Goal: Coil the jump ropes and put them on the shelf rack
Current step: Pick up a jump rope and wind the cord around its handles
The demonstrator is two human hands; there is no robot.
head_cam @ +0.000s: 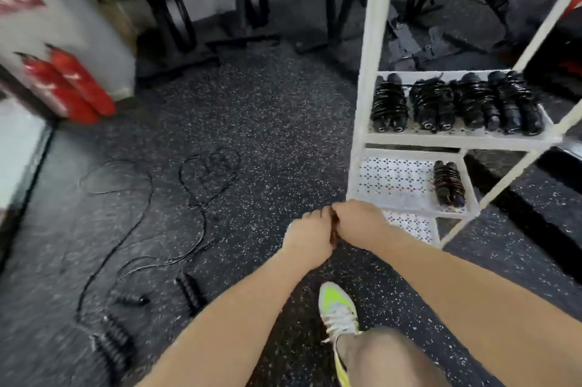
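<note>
Hands meet at the middle of the view, knuckles up: the left hand (307,237) and the right hand (359,221) press close together, both with fingers curled around something dark (333,227) caught between them, of which only a thin sliver shows; whether it is a jump rope cannot be told. Just beyond the right hand stands the white shelf rack (374,49), its nearest corner post almost at the knuckles. On the perforated shelf above and to the right of that hand lies one coiled jump rope (448,183), alone near the shelf's far edge. Higher up, a second shelf carries a row of coiled ropes (453,104) side by side, handles pointing toward the viewer. Well to the left of the left hand, loose ropes (201,191) lie uncoiled on the speckled dark floor (267,109), their cords looping and crossing, with ribbed black handles (190,292) nearer the viewer than the hands. Below the hands, a foot in a yellow-green shoe (338,308) rests on the floor beside a bare knee. Far off to the left, two red extinguishers (67,85) lean at the wall, blurred, and dark weight plates (179,19) stand on racks beyond.
</note>
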